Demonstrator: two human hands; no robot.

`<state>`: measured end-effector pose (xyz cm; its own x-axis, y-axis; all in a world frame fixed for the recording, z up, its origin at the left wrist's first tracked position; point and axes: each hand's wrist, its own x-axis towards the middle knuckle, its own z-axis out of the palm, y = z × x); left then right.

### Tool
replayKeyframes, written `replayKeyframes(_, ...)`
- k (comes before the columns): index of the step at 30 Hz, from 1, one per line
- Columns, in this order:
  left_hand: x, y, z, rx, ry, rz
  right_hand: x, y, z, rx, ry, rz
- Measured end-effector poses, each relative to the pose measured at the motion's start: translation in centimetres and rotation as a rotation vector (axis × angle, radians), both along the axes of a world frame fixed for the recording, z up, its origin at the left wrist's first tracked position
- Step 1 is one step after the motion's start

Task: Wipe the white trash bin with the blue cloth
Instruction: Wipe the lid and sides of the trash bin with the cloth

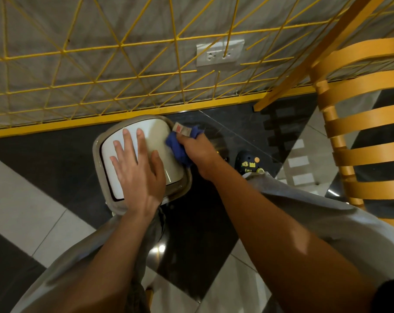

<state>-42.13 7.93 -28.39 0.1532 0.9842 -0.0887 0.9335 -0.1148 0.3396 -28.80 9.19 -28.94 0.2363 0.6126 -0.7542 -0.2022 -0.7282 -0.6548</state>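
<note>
Your left hand (137,168) lies flat, fingers spread, on the white trash bin's (155,136) lid, while your right hand (199,152) clenches the blue cloth (179,149) against the lid's right edge, beside the yellow-grid wall (101,64).

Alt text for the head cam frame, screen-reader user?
A person's left hand presses flat on the lid of a white trash bin while the right hand grips a bunched blue cloth against the lid's edge. The bin stands on a dark and white tiled floor beside a yellow wire grid, with an orange slatted chair at right.
</note>
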Motion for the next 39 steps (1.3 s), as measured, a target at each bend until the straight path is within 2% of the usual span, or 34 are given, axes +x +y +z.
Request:
replayKeyframes(5, -0.1, 0.0, -0.3, 0.009, -0.015, -0.007, 0.3, 4.5, 0.0, 0.089, -0.028, 0.004)
replayKeyframes(9, 0.1, -0.1, 0.0, 0.005, -0.038, 0.01, 0.1, 3.7, 0.3, 0.131, -0.034, 0.045)
replayKeyframes(12, 0.2, 0.0, 0.1, -0.006, -0.039, 0.007, 0.1, 1.1, 0.3, 0.055, -0.069, 0.056)
replayKeyframes(15, 0.1, 0.0, 0.0, -0.004, -0.039, 0.004, 0.2, 0.0, -0.1, 0.032, -0.016, 0.025)
replayKeyframes(21, -0.1, 0.1, -0.3, -0.006, -0.041, -0.007, 0.5, 4.5, 0.7, 0.061, -0.095, 0.104)
replayKeyframes(24, -0.1, 0.1, -0.4, 0.0, -0.041, -0.009, 0.8, 6.4, 0.8, 0.052, -0.131, 0.23)
replayKeyframes(27, -0.2, 0.0, -0.5, 0.007, -0.04, -0.006, 1.3, 7.8, 1.2, 0.059, -0.259, 0.381)
replayKeyframes(31, -0.2, 0.1, -0.5, 0.008, -0.052, 0.003, 1.4, 8.5, 1.2, 0.081, -0.29, 0.486)
replayKeyframes(39, 0.2, 0.0, 0.0, 0.001, -0.053, 0.033, 0.3, 5.9, 0.1, 0.106, -0.188, 0.222)
